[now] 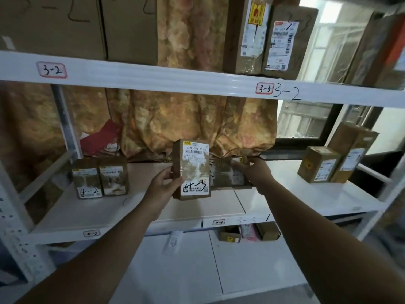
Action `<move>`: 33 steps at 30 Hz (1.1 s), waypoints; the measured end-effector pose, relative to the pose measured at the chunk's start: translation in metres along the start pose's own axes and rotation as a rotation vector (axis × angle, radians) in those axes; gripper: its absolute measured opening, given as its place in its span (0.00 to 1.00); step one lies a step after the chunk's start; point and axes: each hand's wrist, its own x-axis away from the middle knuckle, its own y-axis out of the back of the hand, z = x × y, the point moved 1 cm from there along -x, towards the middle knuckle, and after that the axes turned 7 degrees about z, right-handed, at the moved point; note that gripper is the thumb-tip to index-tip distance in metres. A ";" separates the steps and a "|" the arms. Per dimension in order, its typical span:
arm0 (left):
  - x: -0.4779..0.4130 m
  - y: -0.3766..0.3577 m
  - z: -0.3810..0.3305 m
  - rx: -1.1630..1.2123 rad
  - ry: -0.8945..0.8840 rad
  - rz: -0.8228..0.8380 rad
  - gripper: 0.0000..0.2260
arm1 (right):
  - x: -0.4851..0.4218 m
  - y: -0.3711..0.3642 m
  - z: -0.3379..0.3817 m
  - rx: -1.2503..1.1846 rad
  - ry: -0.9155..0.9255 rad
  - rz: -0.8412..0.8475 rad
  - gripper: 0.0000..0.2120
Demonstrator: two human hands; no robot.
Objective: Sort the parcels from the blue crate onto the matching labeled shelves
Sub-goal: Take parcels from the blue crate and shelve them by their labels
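Setting: white metal shelving (153, 73) in front of a gold floral curtain (175, 119); a dark-framed window (306, 121) at right.

Upper shelf, edge labels "3-2" (51, 70) and "3-3" (264, 88), with "3-2" also handwritten beside the latter. Holds: large plain cartons (76, 25) at left, one marked "3-2"; two upright brown parcels (269, 38) at right, side by side and touching, each with a white shipping label; further boxes at the far right, blurred.

Middle shelf (328, 198), edge labels "4-2" (91, 233) and "4-3" (218, 222). Holds: two small parcels (99, 177) upright and touching at left, one handwritten "4-2"; two parcels (337, 161) at right, the taller leaning behind the shorter; one small parcel at centre (225, 175), set near the back.

Lower shelf: several small boxes (247, 233) under the "4-3" label, contents not legible.

Item in hand: brown taped parcel (191, 170), upright, white label with barcode on top, handwritten mark reading what looks like "4-3" near its bottom. It is held in the air above the middle shelf, just above the "4-3" section and in front of the centre parcel.

Left hand (163, 183): grip closed around the held parcel's left edge and lower side, thumb on the front.

Right hand (255, 170): fingers resting on the top right of the centre parcel; whether the grip pinches it or merely touches cannot be told.
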 end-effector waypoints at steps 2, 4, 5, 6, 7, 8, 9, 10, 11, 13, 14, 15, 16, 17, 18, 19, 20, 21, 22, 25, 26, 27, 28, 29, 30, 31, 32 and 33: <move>-0.021 -0.008 0.003 -0.065 0.003 -0.016 0.13 | -0.020 0.011 -0.008 0.069 -0.036 -0.019 0.28; -0.045 -0.021 0.007 -0.127 -0.004 -0.005 0.15 | -0.046 0.024 -0.019 0.113 -0.045 -0.010 0.29; -0.058 -0.029 0.009 -0.152 -0.001 0.005 0.20 | -0.059 0.031 -0.024 0.126 -0.032 0.034 0.29; -0.071 -0.037 0.012 -0.181 0.009 0.011 0.24 | -0.074 0.036 -0.030 0.133 -0.001 0.100 0.30; -0.081 -0.044 0.016 -0.218 0.025 0.018 0.25 | -0.086 0.041 -0.033 0.131 0.024 0.170 0.32; -0.093 -0.053 0.020 -0.243 0.039 0.022 0.23 | -0.104 0.045 -0.040 0.138 0.054 0.235 0.35; -0.104 -0.061 0.027 -0.263 0.052 0.030 0.21 | -0.119 0.047 -0.047 0.186 0.085 0.270 0.39; -0.115 -0.070 0.034 -0.277 0.063 0.038 0.20 | -0.145 0.049 -0.061 0.240 0.127 0.297 0.42; -0.124 -0.078 0.041 -0.296 0.076 0.042 0.21 | -0.171 0.048 -0.076 0.307 0.171 0.311 0.44; -0.138 -0.089 0.053 -0.350 0.114 0.033 0.21 | -0.205 0.044 -0.092 0.435 0.256 0.361 0.45; -0.144 -0.093 0.060 -0.373 0.133 0.028 0.21 | -0.210 0.044 -0.091 0.485 0.276 0.392 0.45; -0.150 -0.096 0.067 -0.392 0.154 0.022 0.21 | -0.206 0.045 -0.083 0.520 0.285 0.433 0.43; -0.153 -0.097 0.075 -0.407 0.166 0.020 0.22 | -0.206 0.044 -0.080 0.554 0.294 0.465 0.39; -0.154 -0.097 0.081 -0.428 0.182 0.020 0.23 | -0.206 0.041 -0.078 0.588 0.291 0.507 0.36; -0.156 -0.098 0.089 -0.441 0.200 0.029 0.24 | -0.213 0.037 -0.083 0.614 0.278 0.549 0.35; -0.156 -0.098 0.096 -0.457 0.215 0.040 0.24 | -0.215 0.034 -0.085 0.636 0.265 0.570 0.38; -0.158 -0.098 0.103 -0.469 0.217 0.059 0.24 | -0.219 0.031 -0.089 0.642 0.271 0.574 0.41; -0.159 -0.098 0.107 -0.489 0.214 0.075 0.24 | -0.222 0.028 -0.094 0.652 0.278 0.566 0.42; -0.160 -0.097 0.111 -0.505 0.206 0.089 0.25 | -0.225 0.024 -0.098 0.646 0.294 0.557 0.41; -0.171 -0.093 0.126 -0.534 0.248 0.136 0.26 | -0.232 0.020 -0.105 0.660 0.293 0.585 0.41; -0.175 -0.091 0.133 -0.516 0.272 0.146 0.27 | -0.234 0.019 -0.107 0.666 0.304 0.592 0.42; -0.178 -0.091 0.137 -0.508 0.289 0.154 0.27 | -0.234 0.018 -0.108 0.687 0.318 0.597 0.42; -0.183 -0.091 0.144 -0.518 0.304 0.159 0.28 | -0.234 0.016 -0.109 0.707 0.328 0.606 0.42; -0.185 -0.092 0.145 -0.559 0.306 0.151 0.28 | -0.231 0.013 -0.110 0.732 0.338 0.613 0.42; -0.187 -0.096 0.147 -0.552 0.305 0.149 0.30 | -0.229 0.009 -0.111 0.745 0.342 0.607 0.42; -0.190 -0.098 0.149 -0.514 0.290 0.156 0.32 | -0.226 0.005 -0.112 0.752 0.342 0.590 0.41; -0.193 -0.100 0.151 -0.463 0.271 0.155 0.37 | -0.224 0.000 -0.113 0.755 0.355 0.566 0.40; -0.197 -0.100 0.153 -0.457 0.241 0.148 0.41 | -0.223 -0.002 -0.112 0.768 0.360 0.546 0.39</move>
